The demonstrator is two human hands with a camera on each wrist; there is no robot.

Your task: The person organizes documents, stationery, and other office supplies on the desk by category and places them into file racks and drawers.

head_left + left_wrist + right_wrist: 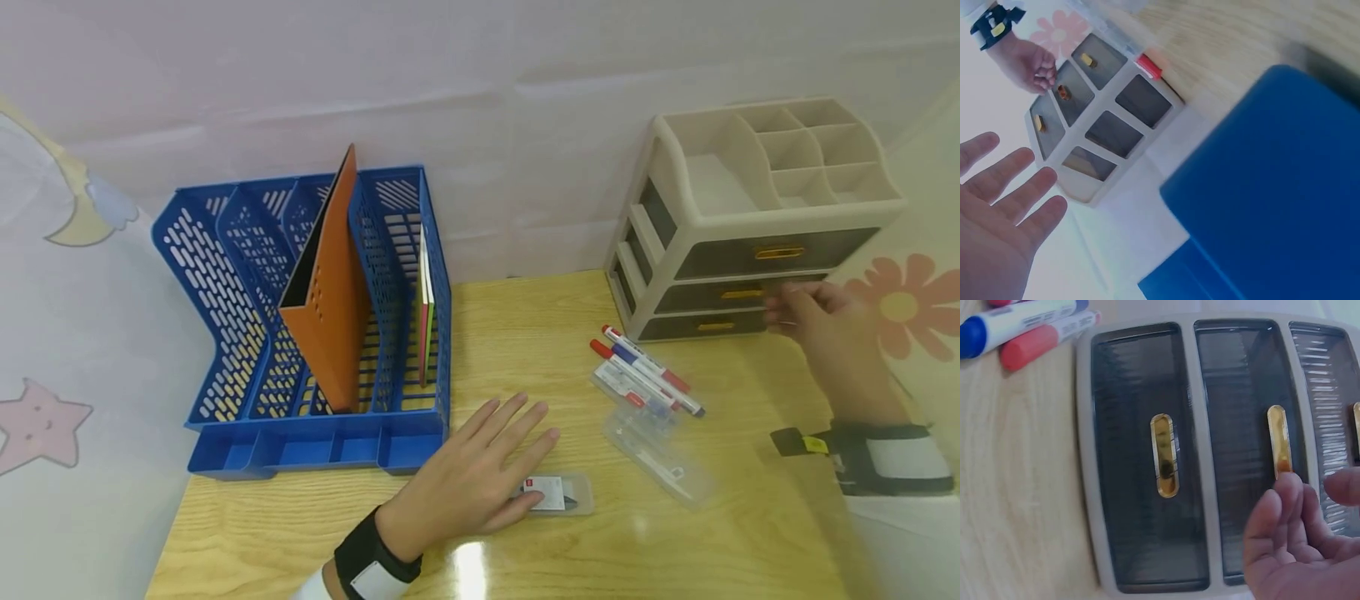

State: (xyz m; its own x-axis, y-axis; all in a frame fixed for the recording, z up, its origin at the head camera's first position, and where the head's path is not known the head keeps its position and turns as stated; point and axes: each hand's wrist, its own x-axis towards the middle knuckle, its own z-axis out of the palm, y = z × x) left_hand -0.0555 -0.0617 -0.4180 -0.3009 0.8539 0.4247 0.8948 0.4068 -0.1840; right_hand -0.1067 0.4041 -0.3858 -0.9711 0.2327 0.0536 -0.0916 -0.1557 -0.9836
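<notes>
Spread left hand [468, 479] and loosely curled right hand [832, 327] empty, you face closed grey plastic drawers [836, 250], slim white markers [643, 379] outside.

The head camera looks forward and down from above both hands, well back, taking in the desk [517, 333], the blue rack [315, 450] by the left hand [480, 475] and the drawer unit [716, 257] by the right hand [817, 315]. The left wrist camera, steeply tilted, faces past its near hand toward the right one, with blue plastic close. The right wrist camera faces the drawers closely, turned sideways. All three views share the drawer unit.
</notes>
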